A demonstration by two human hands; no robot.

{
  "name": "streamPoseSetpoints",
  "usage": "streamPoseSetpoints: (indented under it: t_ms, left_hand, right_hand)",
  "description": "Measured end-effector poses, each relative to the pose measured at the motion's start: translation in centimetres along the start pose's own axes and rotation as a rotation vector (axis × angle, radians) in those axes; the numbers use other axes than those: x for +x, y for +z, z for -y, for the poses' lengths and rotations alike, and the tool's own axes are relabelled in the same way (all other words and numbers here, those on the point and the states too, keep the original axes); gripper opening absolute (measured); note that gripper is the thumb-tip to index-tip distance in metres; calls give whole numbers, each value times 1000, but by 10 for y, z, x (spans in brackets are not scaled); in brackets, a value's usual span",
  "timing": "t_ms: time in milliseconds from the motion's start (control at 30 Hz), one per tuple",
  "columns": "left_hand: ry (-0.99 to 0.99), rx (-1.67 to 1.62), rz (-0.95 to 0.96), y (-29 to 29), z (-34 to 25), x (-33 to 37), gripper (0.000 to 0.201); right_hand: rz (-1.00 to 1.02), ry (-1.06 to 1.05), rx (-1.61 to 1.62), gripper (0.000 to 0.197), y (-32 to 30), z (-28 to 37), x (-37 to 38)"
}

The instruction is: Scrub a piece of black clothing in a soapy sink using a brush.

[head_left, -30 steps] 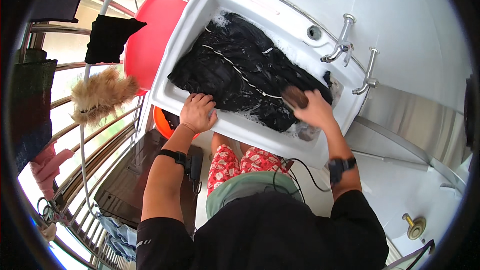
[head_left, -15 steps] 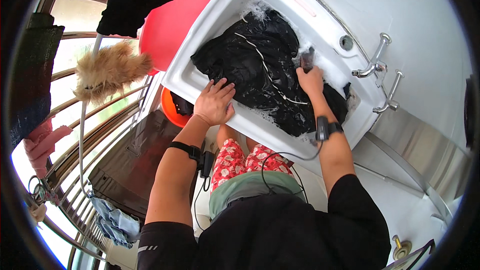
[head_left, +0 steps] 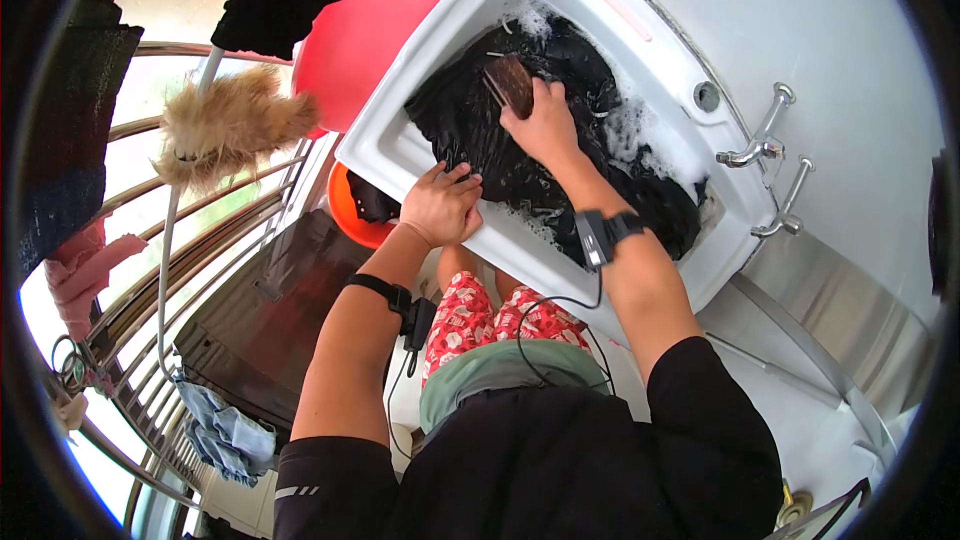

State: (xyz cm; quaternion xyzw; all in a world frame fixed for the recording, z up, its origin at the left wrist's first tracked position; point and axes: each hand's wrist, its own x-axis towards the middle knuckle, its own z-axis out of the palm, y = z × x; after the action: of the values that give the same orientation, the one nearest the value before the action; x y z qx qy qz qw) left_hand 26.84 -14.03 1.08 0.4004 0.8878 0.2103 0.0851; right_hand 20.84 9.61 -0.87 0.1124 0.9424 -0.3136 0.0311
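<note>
the black cloth looks wrinkled, with a wet gloss. the brush has a dark brown back like wood (its grain too blurred to tell). the white sink is smooth and glossy, like ceramic; the taps shiny metal; the red basin smooth plastic; the duster fluffy.

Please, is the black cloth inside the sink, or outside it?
Inside: the cloth lies within the sink, with white foam along its edge.
</note>
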Motion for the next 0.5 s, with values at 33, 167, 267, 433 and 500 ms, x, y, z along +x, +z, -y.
streamPoseSetpoints:
  t_ms: [33, 167, 267, 433, 500]
  left_hand:
    - [-13, 15, -8, 0, 4, -5, 26]
    - [-36, -4, 97, -9, -4, -4, 27]
    - [-7, -32, 49, -3, -2, 9, 24]
    - [-44, -36, -21, -3, 1, -3, 22]
    - [-73, 36, 36, -6, 1, -7, 22]
  right_hand:
    - [5, -9, 3, 72, 6, 1, -14]
    - [362, -381, 15, 77, -5, 19, -69]
    - [81, -152, -15, 64, 11, 20, -2]
    - [10, -127, 25, 69, 11, 32, -10]
    - [194, -257, 106, 75, 4, 35, -57]
